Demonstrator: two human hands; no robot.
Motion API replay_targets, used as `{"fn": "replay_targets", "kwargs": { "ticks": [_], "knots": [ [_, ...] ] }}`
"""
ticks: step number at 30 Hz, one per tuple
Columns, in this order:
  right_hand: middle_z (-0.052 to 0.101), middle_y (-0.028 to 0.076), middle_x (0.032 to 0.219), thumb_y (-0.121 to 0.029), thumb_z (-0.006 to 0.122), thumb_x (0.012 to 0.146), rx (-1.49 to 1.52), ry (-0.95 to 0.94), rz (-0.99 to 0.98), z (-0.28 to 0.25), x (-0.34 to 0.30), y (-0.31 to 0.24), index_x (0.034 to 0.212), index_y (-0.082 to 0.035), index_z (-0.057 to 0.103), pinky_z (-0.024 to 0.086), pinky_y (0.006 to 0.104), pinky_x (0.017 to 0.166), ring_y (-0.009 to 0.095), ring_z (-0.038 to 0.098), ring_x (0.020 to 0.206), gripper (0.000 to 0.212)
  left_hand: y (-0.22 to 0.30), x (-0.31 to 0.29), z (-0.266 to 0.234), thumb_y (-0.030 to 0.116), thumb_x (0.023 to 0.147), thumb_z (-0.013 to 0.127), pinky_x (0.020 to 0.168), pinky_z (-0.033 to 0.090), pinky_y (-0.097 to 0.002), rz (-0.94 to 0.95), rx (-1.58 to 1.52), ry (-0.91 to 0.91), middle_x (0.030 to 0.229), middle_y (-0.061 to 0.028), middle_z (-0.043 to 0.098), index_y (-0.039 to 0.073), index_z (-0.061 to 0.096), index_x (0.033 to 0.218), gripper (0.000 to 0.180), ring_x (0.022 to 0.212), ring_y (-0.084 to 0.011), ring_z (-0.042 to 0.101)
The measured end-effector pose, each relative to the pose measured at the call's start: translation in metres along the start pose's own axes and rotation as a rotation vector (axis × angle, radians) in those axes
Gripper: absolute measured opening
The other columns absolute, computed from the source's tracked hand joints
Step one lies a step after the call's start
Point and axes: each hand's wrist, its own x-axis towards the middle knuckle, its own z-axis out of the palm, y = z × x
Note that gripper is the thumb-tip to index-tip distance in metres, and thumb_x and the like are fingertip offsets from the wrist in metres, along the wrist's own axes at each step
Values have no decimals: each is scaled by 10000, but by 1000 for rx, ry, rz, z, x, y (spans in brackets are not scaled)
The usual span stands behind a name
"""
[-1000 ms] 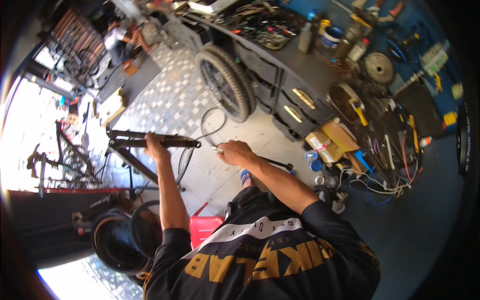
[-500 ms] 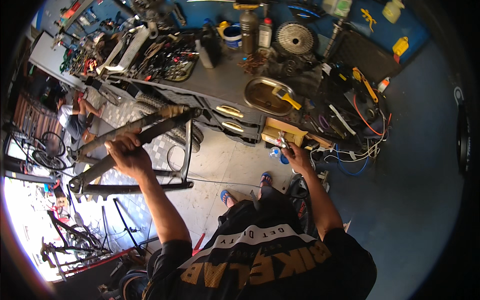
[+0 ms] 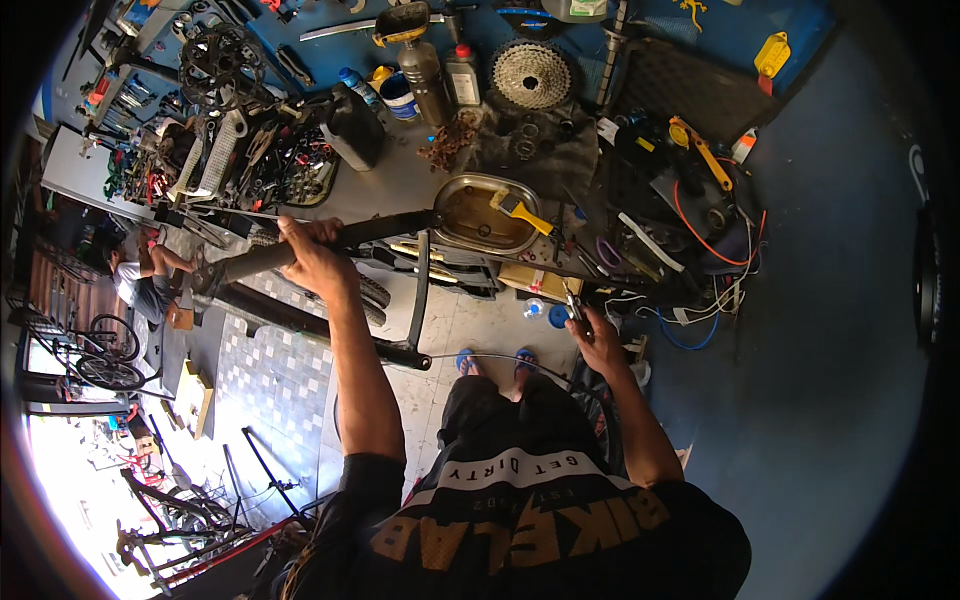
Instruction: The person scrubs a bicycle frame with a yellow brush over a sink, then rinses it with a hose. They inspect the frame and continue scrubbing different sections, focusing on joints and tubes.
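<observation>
My left hand (image 3: 318, 262) is wrapped around a dark tube of a bicycle rear triangle (image 3: 388, 230), held up left of my body. Its far end overlaps the left rim of an oval metal tray (image 3: 440, 205) in view; whether they touch I cannot tell. In the tray are shallow brownish liquid and a yellow-handled brush (image 3: 525, 210), its handle over the rim. Closer to my right side, my right hand (image 3: 600, 343) grips a small silver metal tool (image 3: 572, 303) whose tip points toward the workbench. Its exact kind is not clear.
The workbench (image 3: 385, 190) carries a dark jug (image 3: 352, 128), bottles, a cassette (image 3: 532, 75) and piled tools. Cables (image 3: 690, 315) hang at its right end. Bicycle wheels stand beneath it. A person (image 3: 145, 275) sits farther off on the left, near parked bicycles (image 3: 105, 350).
My left hand has raised the rear triangle, turned it and moved it toward the bench and tray. My view has shifted with my body nearer the bench. The right hand still holds its tool.
</observation>
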Motion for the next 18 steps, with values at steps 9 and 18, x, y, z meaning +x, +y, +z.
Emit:
{"fn": "replay_targets", "kwargs": {
  "ticks": [9, 18],
  "knots": [
    [664, 197, 908, -298, 675, 988, 36, 57, -33, 2, 15, -22, 1079, -26, 626, 500, 452, 720, 395, 644, 815, 291, -42, 35, 30, 321, 1067, 610, 560, 437, -354, -32, 64, -237, 587, -22, 411, 74, 437, 715, 463, 518, -149, 404],
    [704, 203, 1006, -332, 689, 974, 12, 131, 65, 41, 11, -40, 1191, -61, 637, 527, 472, 802, 422, 676, 947, 351, -58, 84, 38, 258, 1064, 621, 509, 405, -317, -125, 52, -296, 581, -13, 430, 76, 472, 747, 394, 506, -124, 419]
  ]
}}
